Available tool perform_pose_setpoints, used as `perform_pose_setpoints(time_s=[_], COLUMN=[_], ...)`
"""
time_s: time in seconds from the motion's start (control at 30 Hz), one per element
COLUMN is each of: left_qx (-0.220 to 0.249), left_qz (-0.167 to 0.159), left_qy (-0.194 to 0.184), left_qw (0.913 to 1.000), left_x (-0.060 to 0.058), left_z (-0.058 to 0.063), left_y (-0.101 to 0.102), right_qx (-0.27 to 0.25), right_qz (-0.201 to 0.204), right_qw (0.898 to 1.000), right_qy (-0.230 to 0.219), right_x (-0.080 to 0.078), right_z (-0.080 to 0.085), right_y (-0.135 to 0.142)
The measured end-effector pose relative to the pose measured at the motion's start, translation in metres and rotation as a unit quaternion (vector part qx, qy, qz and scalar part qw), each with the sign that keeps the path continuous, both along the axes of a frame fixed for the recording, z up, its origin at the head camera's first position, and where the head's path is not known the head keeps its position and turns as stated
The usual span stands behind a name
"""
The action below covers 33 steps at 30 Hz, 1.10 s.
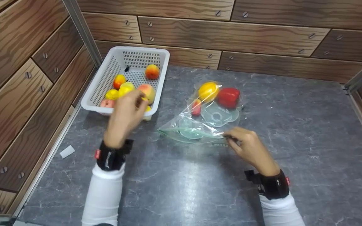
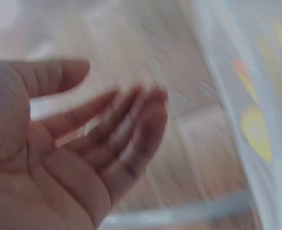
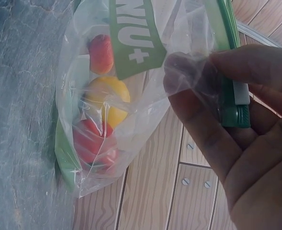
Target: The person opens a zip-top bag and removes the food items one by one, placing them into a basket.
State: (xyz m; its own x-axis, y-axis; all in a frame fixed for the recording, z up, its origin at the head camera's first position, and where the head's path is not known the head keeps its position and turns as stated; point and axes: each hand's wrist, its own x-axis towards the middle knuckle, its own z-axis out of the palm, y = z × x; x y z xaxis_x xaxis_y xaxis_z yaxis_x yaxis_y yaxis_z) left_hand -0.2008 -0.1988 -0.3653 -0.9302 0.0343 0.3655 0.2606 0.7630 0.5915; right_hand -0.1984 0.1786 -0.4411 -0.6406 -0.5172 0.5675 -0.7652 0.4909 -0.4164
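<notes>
My left hand (image 1: 125, 114), blurred, is over the front right of a white plastic basket (image 1: 163, 75). In the left wrist view its fingers (image 2: 146, 124) are loosely bent and the palm holds nothing. My right hand (image 1: 250, 147) pinches the right end of the green zip edge of a clear zip bag (image 1: 184, 125) between thumb and fingers. Inside the bag lie a yellow rounded fruit (image 1: 208, 91), a larger red fruit or vegetable (image 1: 228, 97) and a small red piece (image 1: 196, 107). The bag's mouth faces me and gapes slightly.
Several toy-like fruits are in the basket, among them a peach (image 1: 147, 91), an orange-red one (image 1: 152, 72) and yellow ones (image 1: 112, 94). A small white paper piece (image 1: 67, 151) lies on the grey table at left. Wood-patterned walls (image 1: 181, 34) stand behind and at both sides.
</notes>
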Motion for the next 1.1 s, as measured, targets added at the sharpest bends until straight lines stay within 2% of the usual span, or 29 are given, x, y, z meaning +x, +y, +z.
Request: perform_pose_setpoints(time_s=[0.1, 0.2, 0.3, 0.4, 0.53, 0.8, 0.97, 1.1], left_qx=[-0.026, -0.055, -0.077, -0.096, -0.129, -0.187, -0.226, -0.250], left_qz=[-0.106, -0.182, -0.234, -0.261, -0.273, -0.275, -0.245, -0.211], left_qy=[-0.006, -0.027, -0.040, -0.047, -0.043, -0.041, -0.045, -0.088], left_qw=[0.9940, 0.9814, 0.9684, 0.9594, 0.9523, 0.9422, 0.9418, 0.9409], left_x=[0.019, 0.034, 0.043, 0.047, 0.049, 0.048, 0.041, 0.033], left_z=[0.005, 0.006, 0.003, -0.002, -0.012, -0.036, -0.051, -0.058], left_y=[0.029, 0.054, 0.073, 0.086, 0.100, 0.123, 0.134, 0.142], right_qx=[0.003, 0.007, 0.008, 0.005, 0.004, 0.004, 0.000, -0.001], right_qz=[-0.005, -0.009, -0.012, -0.011, -0.009, -0.010, -0.004, -0.001], right_qw=[1.000, 1.000, 1.000, 1.000, 1.000, 1.000, 1.000, 1.000], right_qy=[-0.001, -0.007, -0.012, -0.013, -0.011, -0.008, 0.001, 0.003], right_x=[0.000, 0.001, 0.001, 0.001, 0.001, 0.001, 0.001, 0.001], right_z=[0.000, -0.001, -0.002, -0.002, -0.002, 0.000, 0.001, 0.002], right_y=[0.001, 0.002, 0.002, 0.002, 0.002, 0.002, 0.002, 0.001])
